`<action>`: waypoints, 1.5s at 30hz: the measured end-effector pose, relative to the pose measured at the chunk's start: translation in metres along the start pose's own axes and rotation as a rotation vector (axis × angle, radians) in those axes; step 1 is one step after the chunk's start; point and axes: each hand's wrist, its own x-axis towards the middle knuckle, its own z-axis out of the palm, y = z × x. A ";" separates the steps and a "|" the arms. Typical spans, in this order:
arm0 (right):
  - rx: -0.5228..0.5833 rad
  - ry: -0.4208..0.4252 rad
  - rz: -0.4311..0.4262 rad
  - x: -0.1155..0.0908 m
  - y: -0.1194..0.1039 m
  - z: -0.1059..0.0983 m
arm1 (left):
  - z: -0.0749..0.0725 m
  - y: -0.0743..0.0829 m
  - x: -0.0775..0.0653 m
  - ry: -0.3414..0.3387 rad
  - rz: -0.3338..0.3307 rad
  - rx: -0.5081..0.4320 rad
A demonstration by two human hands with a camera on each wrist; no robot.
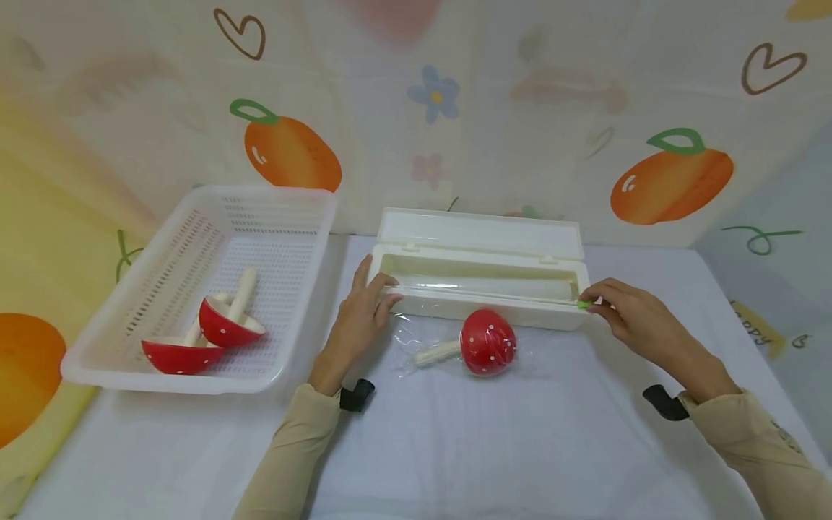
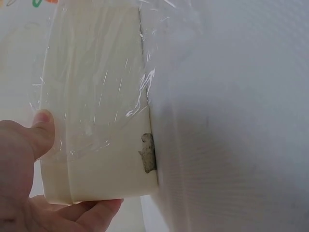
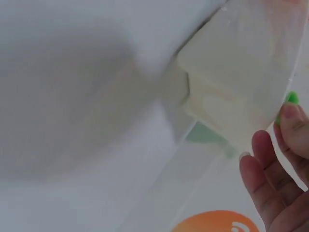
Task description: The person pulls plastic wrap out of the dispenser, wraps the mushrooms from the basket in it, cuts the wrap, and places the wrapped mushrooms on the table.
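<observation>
A cream cling film dispenser box (image 1: 552, 318) stands on the table with its lid (image 1: 481, 232) tipped back. My left hand (image 1: 357, 321) grips the box's left end, its thumb (image 2: 44, 129) on the near top edge. At the right end, my right hand (image 1: 640, 321) pinches a small green slide cutter (image 1: 584, 304) on the front rim. Clear cling film (image 2: 111, 92) hangs over the box's front wall. Just in front lies a red, white-dotted toy mushroom (image 1: 487, 343) with a pale stem, with film around it.
To the left stands a white slotted plastic basket (image 1: 305, 289) holding several red-capped toy mushrooms (image 1: 234, 325). A white cloth (image 1: 494, 448) covers the table. Behind it hangs a printed curtain (image 1: 507, 144) with oranges and flowers.
</observation>
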 end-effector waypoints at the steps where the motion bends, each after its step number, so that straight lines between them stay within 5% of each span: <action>1: 0.003 0.008 -0.002 -0.001 0.001 0.000 | -0.001 0.000 0.000 0.001 0.001 -0.001; 10: 0.005 0.040 0.106 -0.003 -0.005 0.002 | -0.001 0.000 0.002 -0.013 -0.017 -0.016; 27: 0.129 0.224 0.305 0.004 -0.011 0.024 | 0.002 0.000 -0.001 0.033 -0.007 -0.085; 37: 0.164 0.304 0.334 0.001 -0.017 0.033 | 0.001 -0.004 -0.001 0.012 0.007 -0.120; 45: 0.133 0.393 0.344 0.003 -0.040 0.038 | -0.006 -0.001 -0.002 -0.022 0.038 -0.047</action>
